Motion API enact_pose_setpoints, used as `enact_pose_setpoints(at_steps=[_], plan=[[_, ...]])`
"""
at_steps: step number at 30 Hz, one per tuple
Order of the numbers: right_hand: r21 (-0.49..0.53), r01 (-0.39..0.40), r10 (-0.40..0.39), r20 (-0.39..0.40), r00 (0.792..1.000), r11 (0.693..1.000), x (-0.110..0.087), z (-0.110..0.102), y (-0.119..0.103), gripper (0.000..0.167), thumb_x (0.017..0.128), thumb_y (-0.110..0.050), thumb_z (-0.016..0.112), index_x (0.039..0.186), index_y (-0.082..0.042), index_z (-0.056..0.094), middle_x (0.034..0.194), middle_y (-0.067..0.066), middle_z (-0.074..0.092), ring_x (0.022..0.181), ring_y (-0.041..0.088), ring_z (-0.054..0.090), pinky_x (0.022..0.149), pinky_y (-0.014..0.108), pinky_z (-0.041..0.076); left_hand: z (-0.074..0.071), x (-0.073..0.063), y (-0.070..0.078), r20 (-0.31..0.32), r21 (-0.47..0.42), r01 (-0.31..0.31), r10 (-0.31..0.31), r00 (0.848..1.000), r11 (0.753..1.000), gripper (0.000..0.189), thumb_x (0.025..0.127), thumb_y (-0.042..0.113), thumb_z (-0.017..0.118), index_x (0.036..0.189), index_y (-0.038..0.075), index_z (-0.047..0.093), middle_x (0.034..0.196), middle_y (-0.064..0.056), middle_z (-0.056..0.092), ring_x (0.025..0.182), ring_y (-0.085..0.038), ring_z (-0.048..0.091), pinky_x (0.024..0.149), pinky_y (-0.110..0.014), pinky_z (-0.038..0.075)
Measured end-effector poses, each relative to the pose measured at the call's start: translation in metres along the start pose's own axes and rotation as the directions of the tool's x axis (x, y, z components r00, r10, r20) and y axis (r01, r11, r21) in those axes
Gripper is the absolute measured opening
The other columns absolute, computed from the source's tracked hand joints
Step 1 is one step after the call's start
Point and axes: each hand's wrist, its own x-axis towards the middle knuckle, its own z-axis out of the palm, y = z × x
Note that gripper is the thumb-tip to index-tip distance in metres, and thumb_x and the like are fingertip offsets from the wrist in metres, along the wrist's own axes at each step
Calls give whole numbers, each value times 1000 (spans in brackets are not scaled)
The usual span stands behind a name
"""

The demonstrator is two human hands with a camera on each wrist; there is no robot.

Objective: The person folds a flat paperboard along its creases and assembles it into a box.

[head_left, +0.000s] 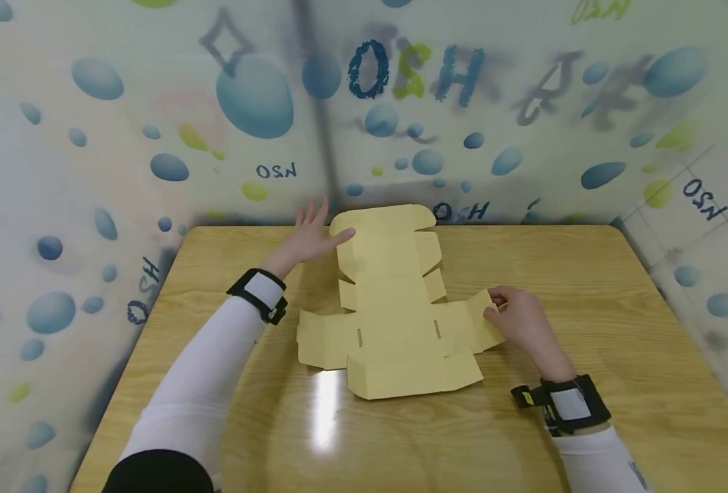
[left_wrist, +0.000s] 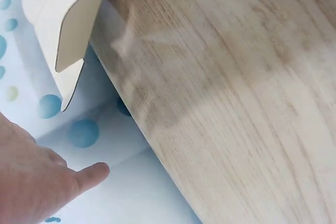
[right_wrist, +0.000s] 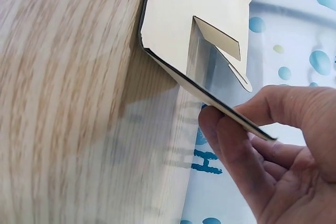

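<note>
An unfolded cardboard box blank (head_left: pixel 394 301), pale tan with creased flaps and two small slots, lies over the middle of the table in the head view. My right hand (head_left: pixel 520 316) pinches the outer flap on its right side; the right wrist view shows thumb and fingers (right_wrist: pixel 236 150) on either face of that raised flap. Near the blank's far left corner, my left hand (head_left: pixel 307 236) is held with its fingers spread, the thumb close to the cardboard edge. Whether that thumb touches the cardboard I cannot tell. In the left wrist view the blank's side flaps (left_wrist: pixel 73 35) stand tilted.
The wooden table (head_left: pixel 585 287) reaches back to a wall covering (head_left: pixel 505 123) printed with blue and green spots and letters. Part of the blank's far end extends past the table's back edge. A bright reflection lies on the near tabletop.
</note>
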Motion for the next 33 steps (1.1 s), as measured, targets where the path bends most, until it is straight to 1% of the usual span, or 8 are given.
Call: enact_pose_setpoints(at_steps=[6,9,12,17,19,22,25,33], plan=[[0,-5,5,-7,1000,1000,-2,1,-2,42,93,-8,63,129,14,65,109,30,72,90,35,70,71,33,53,4,20,5,22,10,17,-17,1000,1000,107,99,77,45,167,26,-20,176,-15,-24,163,-40,-26,132,-66,17],[9,-10,10,-2,1000,1000,-4,2,-4,41,93,-7,63,128,14,66,109,29,72,90,34,69,71,32,53,7,26,6,6,15,11,-11,1000,1000,102,103,68,48,170,17,-10,179,-16,-6,167,-40,-6,134,-60,19],[11,-13,13,2,1000,1000,-6,2,-4,41,94,-7,64,129,13,66,110,29,72,90,33,69,71,32,52,7,29,9,-11,23,7,-7,1000,1000,89,108,50,53,170,7,6,177,-20,16,165,-41,19,134,-54,26],[17,-3,3,1,1000,1000,-8,2,-5,40,94,-6,65,128,14,66,109,30,72,89,34,70,70,33,54,8,33,15,-65,18,-14,16,998,1000,63,109,21,55,163,-2,32,168,-25,38,157,-43,36,130,-52,33],[19,-3,3,-1,1000,1000,-9,2,-5,40,93,-6,64,128,14,65,109,30,72,88,33,69,69,32,53,8,33,15,-119,3,-39,39,992,999,53,107,12,55,156,-5,44,161,-26,48,149,-42,47,126,-51,40],[16,-1,1,-2,1000,1000,-9,2,-6,41,94,-6,63,129,14,65,110,30,72,88,31,68,69,30,51,7,31,14,-199,-45,-56,46,979,997,42,104,4,55,144,-8,58,146,-27,62,126,-38,60,113,-49,50],[8,3,-3,-1,1000,1000,-8,3,-7,40,94,-6,62,130,14,65,111,30,71,90,32,67,70,30,50,4,28,11,-224,-77,-40,22,974,996,37,102,3,57,136,-8,64,133,-27,68,111,-35,61,103,-48,53],[-13,3,-3,9,1000,1000,-6,3,-7,40,95,-7,63,130,13,65,113,30,71,94,35,67,72,34,53,0,18,3,-174,-100,0,-17,985,995,37,97,6,59,130,-10,67,126,-28,71,109,-36,65,105,-49,55]])
